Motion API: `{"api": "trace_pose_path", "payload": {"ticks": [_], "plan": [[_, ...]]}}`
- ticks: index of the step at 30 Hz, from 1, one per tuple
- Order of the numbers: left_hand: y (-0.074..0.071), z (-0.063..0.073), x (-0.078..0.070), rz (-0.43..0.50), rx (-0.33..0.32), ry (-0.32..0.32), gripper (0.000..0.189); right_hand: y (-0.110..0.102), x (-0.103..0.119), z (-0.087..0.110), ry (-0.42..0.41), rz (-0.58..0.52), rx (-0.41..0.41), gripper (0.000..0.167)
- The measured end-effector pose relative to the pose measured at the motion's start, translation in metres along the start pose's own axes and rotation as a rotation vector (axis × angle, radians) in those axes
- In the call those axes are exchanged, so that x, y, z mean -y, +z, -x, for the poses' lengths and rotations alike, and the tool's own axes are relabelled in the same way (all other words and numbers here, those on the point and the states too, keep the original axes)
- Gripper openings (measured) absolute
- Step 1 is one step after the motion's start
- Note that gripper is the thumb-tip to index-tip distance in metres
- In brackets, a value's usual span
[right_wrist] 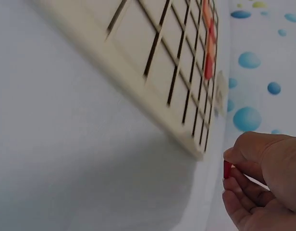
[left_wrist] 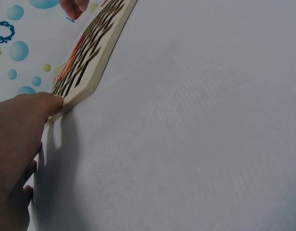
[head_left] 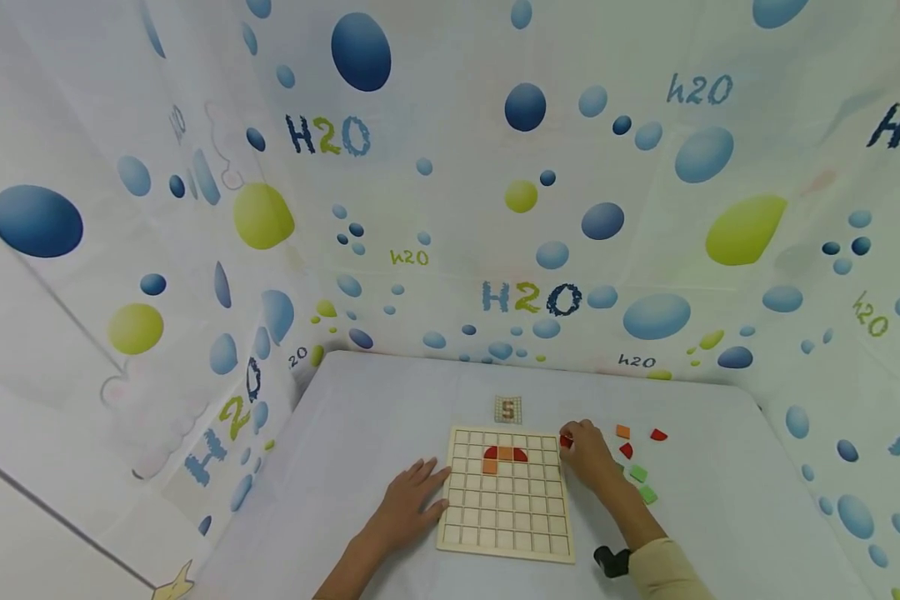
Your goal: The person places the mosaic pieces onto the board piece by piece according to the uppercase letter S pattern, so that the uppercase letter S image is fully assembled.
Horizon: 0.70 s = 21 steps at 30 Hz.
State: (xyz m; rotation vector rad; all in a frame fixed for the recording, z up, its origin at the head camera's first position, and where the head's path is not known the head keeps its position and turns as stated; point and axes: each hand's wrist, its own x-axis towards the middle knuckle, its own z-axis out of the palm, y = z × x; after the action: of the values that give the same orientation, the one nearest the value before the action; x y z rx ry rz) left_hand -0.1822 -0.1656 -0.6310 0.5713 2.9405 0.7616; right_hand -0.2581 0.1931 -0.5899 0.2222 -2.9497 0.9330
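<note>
A square wooden grid board (head_left: 506,521) lies on the white table. In its upper rows sit two red quarter-round tiles, with an orange square tile (head_left: 506,453) between them and another orange square (head_left: 489,467) below the left one. My left hand (head_left: 408,506) rests at the board's left edge, fingers spread, thumb on the rim. Off the board's upper right corner, my right hand (head_left: 591,454) pinches a red tile (right_wrist: 227,169) between thumb and fingers. Above the board lies a small pattern card (head_left: 507,409) with an S-like figure.
Right of the right hand lie loose tiles: an orange square (head_left: 623,432), red quarter-rounds (head_left: 658,435) and green squares (head_left: 638,473). A black object (head_left: 611,562) shows by the right wrist. A white curtain (head_left: 450,192) with blue and green spots hangs behind the table.
</note>
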Motion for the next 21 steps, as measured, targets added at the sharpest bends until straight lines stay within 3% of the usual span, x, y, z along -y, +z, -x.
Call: {"api": "trace_pose_path", "payload": {"ticks": [10, 21], "plan": [[0.003, 0.0, 0.003, 0.013, 0.013, -0.006, 0.058, 0.025, 0.051, 0.015, -0.112, -0.086, 0.074, 0.02], [0.004, 0.0, 0.005, 0.017, 0.015, -0.001, 0.058, 0.064, 0.078, 0.034, -0.314, -0.099, 0.121, 0.02]]}}
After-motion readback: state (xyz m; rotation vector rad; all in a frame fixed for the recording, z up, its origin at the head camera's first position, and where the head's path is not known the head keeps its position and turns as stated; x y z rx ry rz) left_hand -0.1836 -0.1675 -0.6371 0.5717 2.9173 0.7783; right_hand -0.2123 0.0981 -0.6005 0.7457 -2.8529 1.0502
